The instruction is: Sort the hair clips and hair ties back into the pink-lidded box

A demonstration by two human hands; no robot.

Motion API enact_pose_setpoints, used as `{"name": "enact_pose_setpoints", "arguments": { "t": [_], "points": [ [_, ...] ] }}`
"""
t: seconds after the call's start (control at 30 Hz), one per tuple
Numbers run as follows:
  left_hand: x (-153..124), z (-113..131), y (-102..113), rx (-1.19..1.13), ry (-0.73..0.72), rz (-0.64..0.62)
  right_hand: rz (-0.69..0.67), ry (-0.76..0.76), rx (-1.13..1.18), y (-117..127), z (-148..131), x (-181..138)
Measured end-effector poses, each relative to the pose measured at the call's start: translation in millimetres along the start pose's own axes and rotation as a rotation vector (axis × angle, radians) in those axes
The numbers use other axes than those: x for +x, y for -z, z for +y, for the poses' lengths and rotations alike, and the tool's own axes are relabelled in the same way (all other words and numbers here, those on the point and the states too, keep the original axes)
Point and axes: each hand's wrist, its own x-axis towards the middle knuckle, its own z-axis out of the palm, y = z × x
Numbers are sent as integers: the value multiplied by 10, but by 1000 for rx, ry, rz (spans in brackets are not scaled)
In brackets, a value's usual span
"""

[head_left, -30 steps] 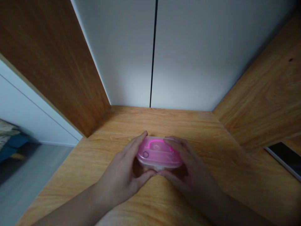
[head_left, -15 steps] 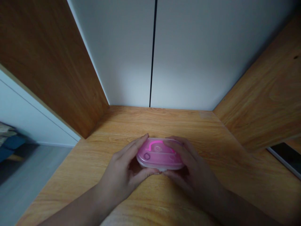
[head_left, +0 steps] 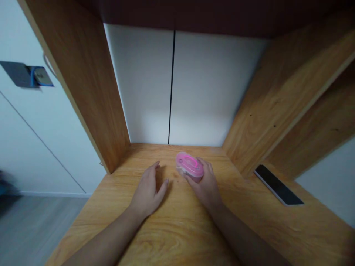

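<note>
A small oval plastic container [head_left: 190, 165] with a pink lid and a bright pink handle on top is gripped at its right end by my right hand [head_left: 206, 183]. It is turned at an angle, its left end pointing toward the back. Whether its base touches the wooden surface [head_left: 172, 232] I cannot tell. My left hand [head_left: 148, 190] is apart from the container, to its left, with thumb and fingers spread and nothing between them. It is low over the wood or resting on it.
Wooden side panels stand at left [head_left: 88, 92] and right [head_left: 249, 111], with a white back panel [head_left: 146, 92] between them. A dark flat device with a pale edge [head_left: 277, 186] lies on the right. An open wall socket box [head_left: 40, 76] shows at far left.
My left hand has let go of the container and moved left. My right hand keeps hold of it, now turned at an angle. The view has tilted up, showing more of the surroundings.
</note>
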Motion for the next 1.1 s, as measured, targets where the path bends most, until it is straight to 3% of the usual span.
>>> {"name": "enact_pose_setpoints", "arguments": {
  "t": [0.17,0.3,0.53,0.73,1.0,1.1],
  "points": [
    [50,36,-14,147,18,23,237,-120,-85,270,305,130],
    [75,47,-34,198,24,9,518,-267,-187,476,624,248],
    [49,91,-64,249,-7,-32,764,-340,-281,522,795,291],
    [-17,114,-46,239,-64,-48,775,-354,-312,546,867,355],
    [74,64,101,-246,-10,-61,676,-501,-281,562,940,390],
    [62,46,118,-250,-56,-106,651,-544,-287,579,949,385]
  ]
}}
